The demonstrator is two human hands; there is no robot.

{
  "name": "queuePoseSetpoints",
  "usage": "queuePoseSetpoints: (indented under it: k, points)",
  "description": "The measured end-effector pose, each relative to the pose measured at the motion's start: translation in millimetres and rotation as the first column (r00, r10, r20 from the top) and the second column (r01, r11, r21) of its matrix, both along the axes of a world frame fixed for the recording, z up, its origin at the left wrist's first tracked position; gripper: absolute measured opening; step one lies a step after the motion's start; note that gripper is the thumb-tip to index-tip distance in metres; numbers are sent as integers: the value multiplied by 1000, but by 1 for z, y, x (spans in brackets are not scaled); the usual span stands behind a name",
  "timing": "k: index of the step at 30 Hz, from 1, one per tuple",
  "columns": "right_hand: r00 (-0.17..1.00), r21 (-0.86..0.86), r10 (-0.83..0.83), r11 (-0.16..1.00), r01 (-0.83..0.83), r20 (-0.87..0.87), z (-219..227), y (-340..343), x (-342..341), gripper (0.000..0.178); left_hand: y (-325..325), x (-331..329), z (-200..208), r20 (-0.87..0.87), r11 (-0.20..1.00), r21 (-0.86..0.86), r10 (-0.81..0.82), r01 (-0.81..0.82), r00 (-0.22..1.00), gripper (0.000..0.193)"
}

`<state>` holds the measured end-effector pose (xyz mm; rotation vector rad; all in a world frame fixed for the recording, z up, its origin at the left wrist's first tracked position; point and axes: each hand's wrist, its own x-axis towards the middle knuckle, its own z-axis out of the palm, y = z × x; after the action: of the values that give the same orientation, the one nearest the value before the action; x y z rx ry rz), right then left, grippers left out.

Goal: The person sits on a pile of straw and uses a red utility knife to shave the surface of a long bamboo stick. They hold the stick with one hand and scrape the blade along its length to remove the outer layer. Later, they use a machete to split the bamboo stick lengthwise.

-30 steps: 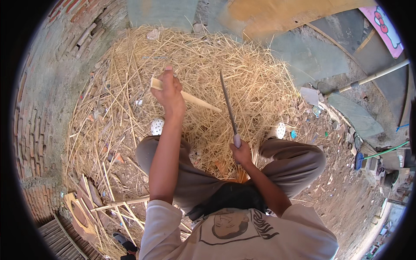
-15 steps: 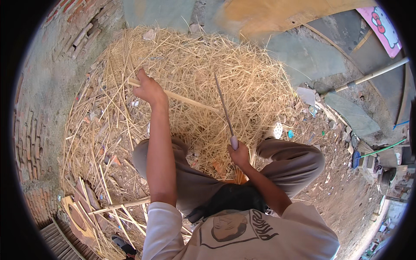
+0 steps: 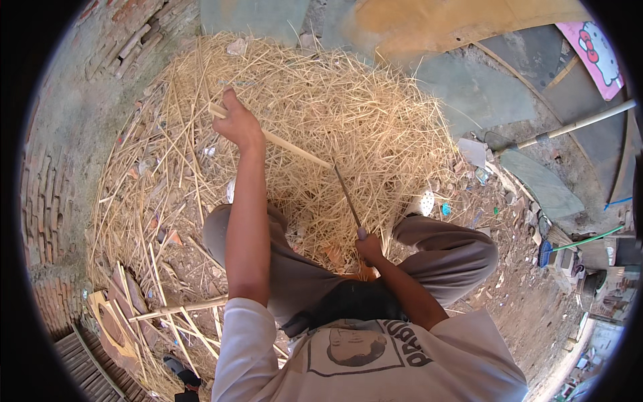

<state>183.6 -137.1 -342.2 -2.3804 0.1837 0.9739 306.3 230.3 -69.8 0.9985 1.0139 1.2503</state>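
My left hand (image 3: 239, 124) is closed around a long, pale bamboo strip (image 3: 295, 149), with a short end poking out past the thumb. The strip slants down to the right over the straw-like shavings. In my right hand (image 3: 368, 248) is the grey-purple handle of a long, narrow knife (image 3: 349, 195), its dark blade pointing up and away from me. The blade's far end meets the strip's right end; whether they touch, I cannot tell.
A wide heap of shavings (image 3: 348, 100) lies ahead, between my legs and grey slabs (image 3: 469, 90). A brick wall (image 3: 43, 214) rises at left. Loose bamboo pieces (image 3: 177, 309) lie by my left side. At right are a pole (image 3: 576, 125) and a blue-headed broom (image 3: 545, 253).
My left hand has shifted slightly right and away with the strip. The knife's blade has drawn back and looks shorter, its tip now at the strip's end rather than beyond it.
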Motion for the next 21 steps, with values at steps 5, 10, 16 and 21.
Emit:
queuePoseSetpoints:
  k: [5, 10, 16, 21]
  points:
    - [986, 203, -45, 979, 12, 160, 2, -7, 10, 21, 3, 3, -12, 31, 997, 17, -75, 74, 997, 39]
    - [854, 511, -227, 858, -52, 468, 133, 46, 31, 16, 8, -11, -10, 14, 997, 60, -55, 54, 998, 39]
    - [951, 101, -41, 995, 10, 307, 9, 4, 6, 30, -11, -2, 7, 15, 995, -9, -96, 96, 995, 37]
    - [995, -65, 82, 995, -78, 60, -21, -5, 10, 37, -12, 10, 12, 8, 980, 127, -156, 154, 988, 39]
